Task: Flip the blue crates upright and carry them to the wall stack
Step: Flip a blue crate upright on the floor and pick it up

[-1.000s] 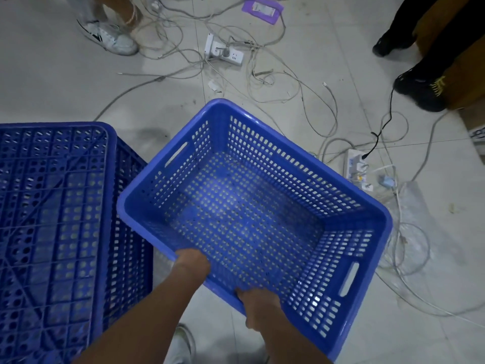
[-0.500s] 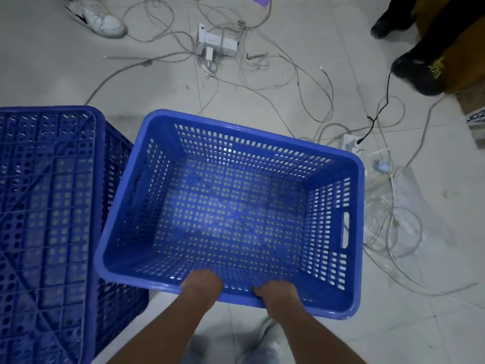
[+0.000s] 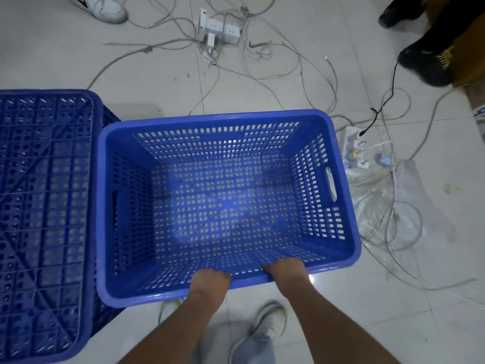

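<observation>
Upright blue crate (image 3: 225, 203): open side up, perforated floor and walls visible, nothing inside. It sits square to the view, with handle slots in its left and right end walls. Whether its base touches the floor cannot be told from this angle.

Left hand (image 3: 210, 281): closed over the crate's near long rim, left of centre, fingers curled inside the wall and hidden from view.

Right hand (image 3: 284, 269): closed over the same near rim, right of centre, fingers likewise tucked inside. Both forearms run up from the bottom edge of the view, the two hands close together on the rim.

Inverted blue crate (image 3: 44, 219): lies base-up just beside the held crate on its left, ribbed underside facing the camera. The two crates appear to touch or nearly touch along their adjoining sides.

Tiled floor (image 3: 341, 324): pale and glossy. Loose white cables (image 3: 262, 56) sprawl beyond the crates. A white power strip (image 3: 219, 28) lies at the top centre; a second power strip (image 3: 354, 153) lies just right of the held crate's far corner, with a black cord plugged in.

The wearer's shoes (image 3: 265, 324) show below the crate. A white sneaker (image 3: 102, 7) stands at top left, black shoes (image 3: 425, 61) at top right.
</observation>
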### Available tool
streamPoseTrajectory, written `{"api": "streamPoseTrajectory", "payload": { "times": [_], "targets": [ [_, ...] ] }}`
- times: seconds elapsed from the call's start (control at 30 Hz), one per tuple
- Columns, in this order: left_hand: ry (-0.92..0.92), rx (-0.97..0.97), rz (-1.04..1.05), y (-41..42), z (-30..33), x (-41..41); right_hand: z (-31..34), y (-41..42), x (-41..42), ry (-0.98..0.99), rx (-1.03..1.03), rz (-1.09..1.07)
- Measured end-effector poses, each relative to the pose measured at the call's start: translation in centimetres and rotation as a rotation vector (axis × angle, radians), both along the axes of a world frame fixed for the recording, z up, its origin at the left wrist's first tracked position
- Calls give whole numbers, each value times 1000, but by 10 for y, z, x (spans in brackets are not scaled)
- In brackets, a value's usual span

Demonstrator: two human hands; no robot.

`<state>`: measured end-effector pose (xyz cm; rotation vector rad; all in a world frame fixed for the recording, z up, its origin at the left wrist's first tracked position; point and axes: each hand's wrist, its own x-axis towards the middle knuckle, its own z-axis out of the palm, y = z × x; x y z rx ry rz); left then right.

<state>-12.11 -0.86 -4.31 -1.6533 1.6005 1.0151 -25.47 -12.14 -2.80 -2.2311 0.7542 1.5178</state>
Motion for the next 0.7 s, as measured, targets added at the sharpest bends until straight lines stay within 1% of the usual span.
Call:
{"api": "streamPoseTrajectory", "payload": {
  "times": [0.07, 0.2, 0.27, 0.33, 0.37, 0.4, 0.43, 0.47, 0.5, 0.53, 0.6, 0.67, 0.7],
  "targets": [
    [-8, 7, 0, 3, 0, 1, -2, -3, 4, 56, 53, 14],
    [-11, 53, -14, 3, 2, 1, -5, -2, 6, 94, 94, 46],
    [10, 66, 6, 4, 5, 2, -8, 1, 8, 129, 125, 44],
    [59, 89, 65, 9, 5, 8, -15, 3, 11, 154, 156, -8],
    [94, 113, 146, 12, 4, 15, -18, 3, 12, 159, 162, -48],
    [140, 130, 272, 15, 4, 24, -19, 1, 12, 159, 170, -86],
    [180, 131, 434, 18, 4, 36, -20, -4, 13, 152, 185, -118],
    [200, 89, 591, 19, 5, 50, -17, -12, 14, 139, 205, -169],
    [174, -4, 720, 18, 10, 67, -16, -22, 15, 118, 222, -233],
    [104, -135, 804, 15, 15, 85, -12, -34, 17, 86, 216, -299],
    [-109, -354, 863, 9, 29, 123, -9, -63, 20, -9, 117, -390],
    [-289, -430, 888, 4, 39, 157, -5, -93, 20, -82, -9, -492],
    [-336, -407, 920, 1, 41, 172, -1, -106, 18, -98, -57, -533]
  ]
}}
